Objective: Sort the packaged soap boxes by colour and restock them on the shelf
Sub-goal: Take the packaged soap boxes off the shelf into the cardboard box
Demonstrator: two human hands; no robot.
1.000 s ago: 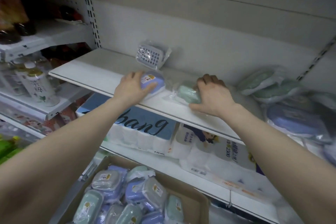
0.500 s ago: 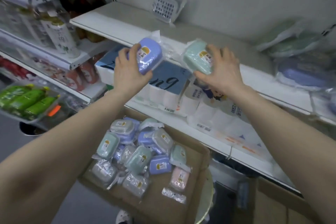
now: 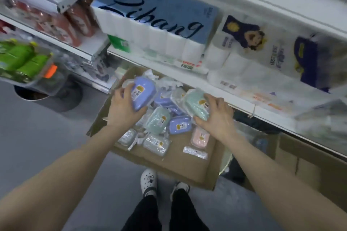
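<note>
Purple soap box (image 3: 143, 94), one, gripped by left hand (image 3: 124, 111); green soap box (image 3: 197, 106), one, by right hand (image 3: 216, 119).

text: "Libang", dark script | on: blue top of toilet-roll pack (image 3: 155, 13) | purple soap box (image 3: 144, 97) sticker: yellow, unreadable | second roll pack (image 3: 253, 56) print: blurred | shelf tag (image 3: 189, 65): unreadable

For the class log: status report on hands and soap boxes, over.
Left hand grips purple soap box. Right hand grips green soap box. Both above carton.
</note>
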